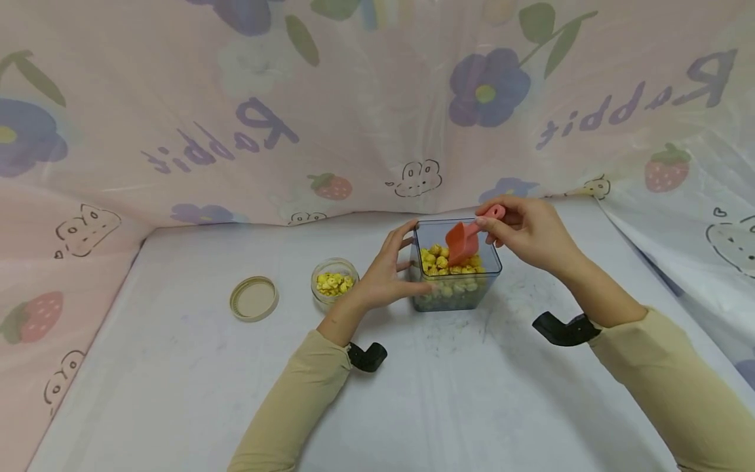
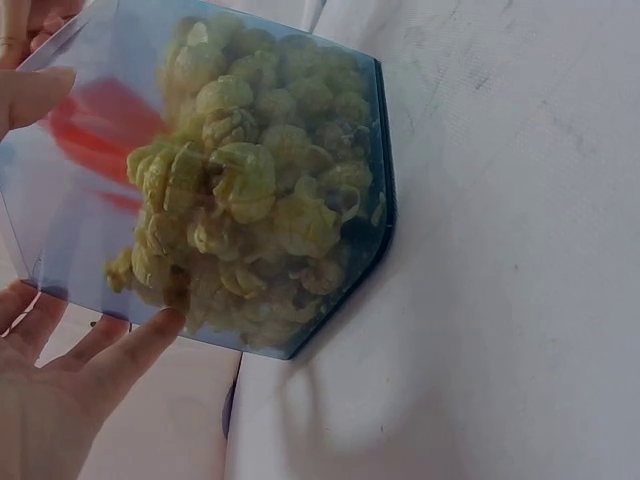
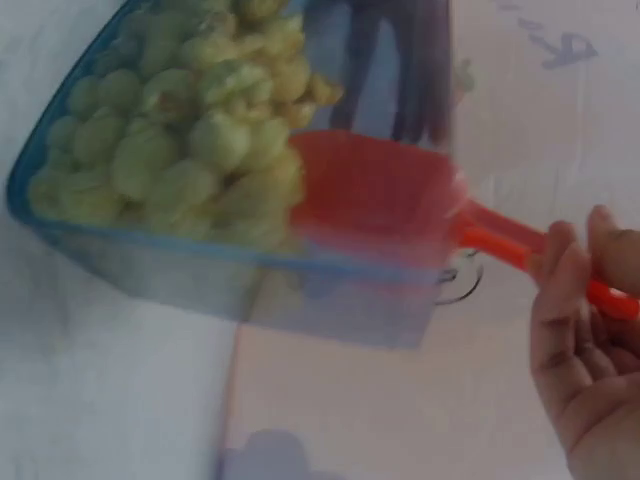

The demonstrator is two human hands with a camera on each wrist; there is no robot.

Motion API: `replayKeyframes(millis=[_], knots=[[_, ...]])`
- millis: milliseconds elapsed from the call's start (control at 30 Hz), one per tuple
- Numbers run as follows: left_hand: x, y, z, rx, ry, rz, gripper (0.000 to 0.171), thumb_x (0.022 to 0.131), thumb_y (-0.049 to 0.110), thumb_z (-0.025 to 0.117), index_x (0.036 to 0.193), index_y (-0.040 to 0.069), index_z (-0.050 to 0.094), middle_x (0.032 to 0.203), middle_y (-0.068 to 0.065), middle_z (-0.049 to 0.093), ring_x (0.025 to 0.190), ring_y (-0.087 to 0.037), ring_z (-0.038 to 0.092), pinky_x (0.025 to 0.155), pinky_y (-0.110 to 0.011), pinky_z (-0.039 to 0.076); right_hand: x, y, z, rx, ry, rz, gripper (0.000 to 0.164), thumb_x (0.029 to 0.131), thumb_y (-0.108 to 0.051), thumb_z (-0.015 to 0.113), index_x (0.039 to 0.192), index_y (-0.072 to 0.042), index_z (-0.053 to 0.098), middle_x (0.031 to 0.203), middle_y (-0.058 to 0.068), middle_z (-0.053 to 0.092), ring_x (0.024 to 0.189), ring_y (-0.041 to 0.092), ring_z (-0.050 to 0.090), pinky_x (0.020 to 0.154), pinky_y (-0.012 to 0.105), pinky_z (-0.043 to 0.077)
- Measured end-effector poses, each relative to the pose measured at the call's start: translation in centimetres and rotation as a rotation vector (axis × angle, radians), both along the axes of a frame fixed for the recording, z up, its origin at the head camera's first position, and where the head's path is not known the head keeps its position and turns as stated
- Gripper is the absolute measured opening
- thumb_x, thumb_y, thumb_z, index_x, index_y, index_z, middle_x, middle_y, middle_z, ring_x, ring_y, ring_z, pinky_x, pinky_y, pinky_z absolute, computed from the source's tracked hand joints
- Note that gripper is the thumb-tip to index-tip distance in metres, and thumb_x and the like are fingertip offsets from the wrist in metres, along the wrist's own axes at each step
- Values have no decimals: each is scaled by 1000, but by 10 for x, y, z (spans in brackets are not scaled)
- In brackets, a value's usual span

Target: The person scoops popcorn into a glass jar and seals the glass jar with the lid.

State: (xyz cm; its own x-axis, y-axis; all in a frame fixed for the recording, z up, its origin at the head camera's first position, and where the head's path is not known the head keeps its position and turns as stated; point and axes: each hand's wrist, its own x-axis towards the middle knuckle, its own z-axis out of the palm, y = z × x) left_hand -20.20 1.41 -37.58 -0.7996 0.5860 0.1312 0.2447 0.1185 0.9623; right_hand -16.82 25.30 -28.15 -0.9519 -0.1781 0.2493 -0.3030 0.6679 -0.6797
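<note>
A clear bluish plastic container (image 1: pixel 454 298) partly filled with yellow popcorn (image 1: pixel 435 261) stands on the table. My left hand (image 1: pixel 386 272) holds it from the left side, thumb along the near wall and fingers on the far side. In the left wrist view the fingers (image 2: pixel 130 350) lie against its wall. My right hand (image 1: pixel 531 233) pinches the handle of a red scoop (image 1: pixel 462 242). The scoop's blade is inside the container, tilted down, with its edge at the popcorn, as the right wrist view also shows.
Left of the container stands a small round jar (image 1: pixel 321 296) with popcorn in it, partly behind the left wrist. A round lid (image 1: pixel 253 299) lies farther left on the white table (image 1: pixel 177 380). A printed pink sheet (image 1: pixel 366 118) hangs behind the table.
</note>
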Motion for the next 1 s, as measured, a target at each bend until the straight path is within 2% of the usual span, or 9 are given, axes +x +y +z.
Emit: replayKeyframes(millis=[133, 267, 367, 500, 667, 800, 933, 1000], knots=[[0, 0, 0, 1, -5, 4, 108, 72, 5, 82, 153, 29, 15, 156, -1, 16, 143, -23, 25, 106, -46, 42, -3, 15, -8, -138, -67, -1, 25, 93, -13, 63, 109, 6, 63, 73, 0, 64, 60, 11, 59, 55, 20, 50], [0, 0, -1, 0, -7, 3, 107, 73, 5, 82, 153, 30, 15, 156, 0, 16, 143, -22, 25, 106, -46, 42, -1, 29, -13, -206, -70, 41, 25, 94, -8, 61, 111, 10, 61, 73, -3, 64, 60, 10, 60, 55, 19, 51], [0, 0, -1, -3, -8, -3, 107, 73, 6, 82, 152, 31, 15, 156, 1, 15, 143, -21, 25, 106, -45, 42, 1, 28, -12, -140, -25, 31, 22, 92, -8, 63, 109, 7, 63, 72, -3, 65, 60, 7, 60, 55, 17, 50], [-1, 0, -1, 3, -6, -4, 108, 73, 7, 83, 152, 32, 15, 156, 0, 15, 143, -21, 25, 106, -45, 42, 5, 13, 1, 51, 57, -25, 19, 91, -15, 67, 103, -1, 66, 70, 3, 65, 58, 6, 60, 51, 17, 46], [-2, 1, -1, 4, -8, -8, 107, 73, 6, 82, 152, 32, 15, 156, 0, 15, 143, -22, 24, 106, -46, 41, 3, -7, 19, 194, 32, -20, 25, 91, -21, 67, 102, 1, 66, 73, 8, 66, 56, 6, 57, 47, 22, 42], [-2, 1, -1, -11, -5, -6, 108, 73, 7, 82, 152, 33, 14, 156, 1, 15, 143, -22, 25, 106, -44, 42, -4, -13, 21, 218, 2, 11, 24, 92, -22, 66, 101, 1, 67, 73, 8, 66, 55, 10, 57, 50, 23, 44], [-2, 2, -1, -2, -9, 6, 107, 73, 6, 82, 152, 32, 16, 155, 0, 17, 143, -23, 26, 105, -45, 43, -11, -11, 15, 143, -33, 19, 24, 92, -22, 65, 101, 0, 67, 73, 8, 67, 57, 11, 59, 51, 23, 45], [-1, 2, -1, 2, -10, 6, 106, 73, 6, 82, 152, 32, 16, 155, 0, 17, 143, -23, 26, 105, -45, 43, -14, -8, 9, 62, -71, 27, 25, 93, -21, 63, 104, 2, 66, 75, 8, 67, 58, 12, 60, 52, 22, 47]])
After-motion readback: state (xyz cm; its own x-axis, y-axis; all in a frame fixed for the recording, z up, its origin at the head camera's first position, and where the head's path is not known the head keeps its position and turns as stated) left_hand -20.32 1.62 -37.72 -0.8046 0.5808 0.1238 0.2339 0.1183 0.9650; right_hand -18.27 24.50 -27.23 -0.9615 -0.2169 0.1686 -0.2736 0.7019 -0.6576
